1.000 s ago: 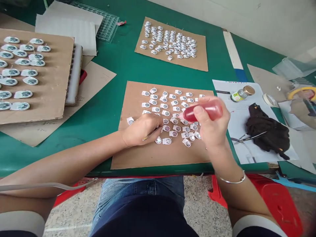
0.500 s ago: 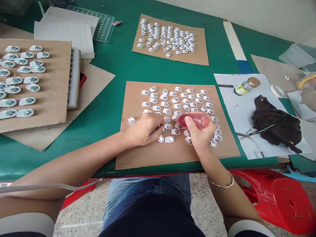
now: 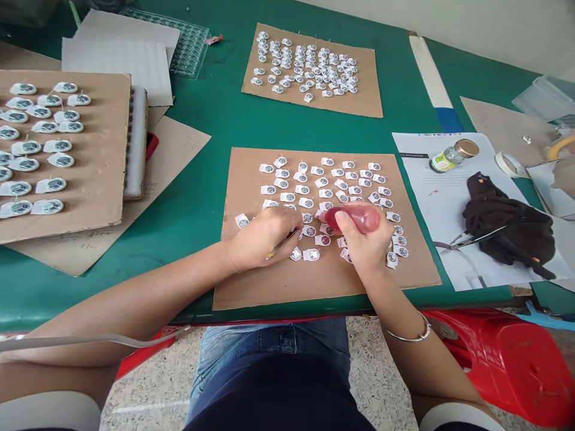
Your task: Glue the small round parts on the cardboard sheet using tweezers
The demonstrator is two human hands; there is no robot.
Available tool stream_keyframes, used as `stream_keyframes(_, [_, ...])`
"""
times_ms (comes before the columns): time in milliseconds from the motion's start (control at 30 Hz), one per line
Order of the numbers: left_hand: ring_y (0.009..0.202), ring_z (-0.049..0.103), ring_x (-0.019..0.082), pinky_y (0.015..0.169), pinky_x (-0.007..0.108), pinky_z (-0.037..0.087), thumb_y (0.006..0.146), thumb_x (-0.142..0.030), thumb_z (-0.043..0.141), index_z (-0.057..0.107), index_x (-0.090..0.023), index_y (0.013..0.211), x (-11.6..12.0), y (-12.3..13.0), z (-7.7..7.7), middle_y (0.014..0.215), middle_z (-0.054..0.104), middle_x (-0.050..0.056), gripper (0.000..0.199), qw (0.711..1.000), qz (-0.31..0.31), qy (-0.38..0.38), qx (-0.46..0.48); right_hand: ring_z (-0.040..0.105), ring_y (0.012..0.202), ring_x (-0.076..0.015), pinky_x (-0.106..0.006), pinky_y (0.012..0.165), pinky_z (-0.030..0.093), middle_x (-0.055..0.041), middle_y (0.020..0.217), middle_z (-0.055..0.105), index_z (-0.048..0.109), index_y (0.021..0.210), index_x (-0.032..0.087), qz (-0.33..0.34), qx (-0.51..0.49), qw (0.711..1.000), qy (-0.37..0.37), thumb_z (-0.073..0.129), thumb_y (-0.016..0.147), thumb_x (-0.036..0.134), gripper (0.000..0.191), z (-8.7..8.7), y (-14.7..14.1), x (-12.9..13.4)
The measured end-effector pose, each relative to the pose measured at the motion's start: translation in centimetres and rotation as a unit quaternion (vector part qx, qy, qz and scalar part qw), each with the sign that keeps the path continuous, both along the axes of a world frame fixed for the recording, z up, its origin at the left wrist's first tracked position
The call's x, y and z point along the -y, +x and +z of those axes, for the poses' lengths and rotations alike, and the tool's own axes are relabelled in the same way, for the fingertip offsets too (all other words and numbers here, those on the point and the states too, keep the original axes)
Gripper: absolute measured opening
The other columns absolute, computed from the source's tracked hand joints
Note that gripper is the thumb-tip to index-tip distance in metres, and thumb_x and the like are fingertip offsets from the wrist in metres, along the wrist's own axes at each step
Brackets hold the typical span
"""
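My right hand (image 3: 371, 242) is wrapped round a soft red squeeze bottle (image 3: 359, 217), its narrow end pointing left over the small pieces. In my left hand (image 3: 263, 239) a thin pointed tool (image 3: 281, 244), maybe tweezers, is pinched; the fingers hide much of it. Both hands are above a cardboard sheet (image 3: 256, 287) that bears rows of small white tabbed pieces (image 3: 311, 254) with dark round patterns. A few pieces near the bottle's tip look reddish. My left hand covers some of the pieces.
A second cardboard sheet (image 3: 371, 90) with similar pieces lies at the back, and another board (image 3: 103, 179) is raised on the left. To the right are a printed paper (image 3: 413, 179), a glass jar (image 3: 453, 155), a dark cloth (image 3: 507, 221), scissors (image 3: 476, 238) and a tape roll (image 3: 510, 164).
The view has shifted slightly, so the things on the table appear a little further right. Both hands keep their grips and nearly the same places over the sheet.
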State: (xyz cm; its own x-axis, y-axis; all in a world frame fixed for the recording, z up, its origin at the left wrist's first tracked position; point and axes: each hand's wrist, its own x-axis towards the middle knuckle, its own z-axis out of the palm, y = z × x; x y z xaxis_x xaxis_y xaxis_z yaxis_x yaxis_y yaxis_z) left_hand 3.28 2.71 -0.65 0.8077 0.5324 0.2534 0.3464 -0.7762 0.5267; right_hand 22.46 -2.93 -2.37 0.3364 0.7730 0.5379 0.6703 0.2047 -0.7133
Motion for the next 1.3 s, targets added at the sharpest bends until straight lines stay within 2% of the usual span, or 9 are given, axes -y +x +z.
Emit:
stream_keyframes(433, [0.056, 0.044, 0.011, 0.055, 0.025, 0.035, 0.08, -0.011, 0.042, 0.055, -0.013, 0.074, 0.0, -0.1, -0.2, 0.062, 0.052, 0.001, 0.014, 1.0, -0.003, -0.007, 0.0, 0.063, 0.075, -0.0145, -0.03, 0.068, 0.053, -0.002, 0.081, 0.066, 0.062, 0.082, 0.017, 0.005, 0.027, 1.0, 0.003, 0.068, 0.072, 0.037, 0.022, 0.2, 0.1, 0.3])
stream_keyframes(667, [0.055, 0.043, 0.01, 0.054, 0.025, 0.033, 0.081, -0.012, 0.045, 0.054, -0.014, 0.072, -0.1, -0.1, -0.4, 0.061, 0.05, -0.001, 0.012, 1.0, 0.0, -0.008, 0.003, 0.062, 0.075, -0.0131, -0.027, 0.068, 0.052, -0.0011, 0.081, 0.065, 0.062, 0.083, 0.018, 0.023, 0.024, 0.999, 0.01, 0.069, 0.072, 0.032, 0.019, 0.2, 0.1, 0.5])
stream_keyframes(1300, [0.054, 0.046, 0.009, 0.052, 0.022, 0.036, 0.075, -0.009, 0.048, 0.061, -0.012, 0.076, -0.4, -0.1, 1.0, 0.058, 0.053, -0.001, 0.013, 0.993, 0.01, -0.114, 0.04, 0.062, 0.076, -0.012, -0.025, 0.069, 0.051, -0.0004, 0.081, 0.065, 0.062, 0.082, 0.018, 0.036, 0.043, 0.998, 0.017, 0.069, 0.072, 0.028, 0.016, 0.4, 0.0, 0.5])
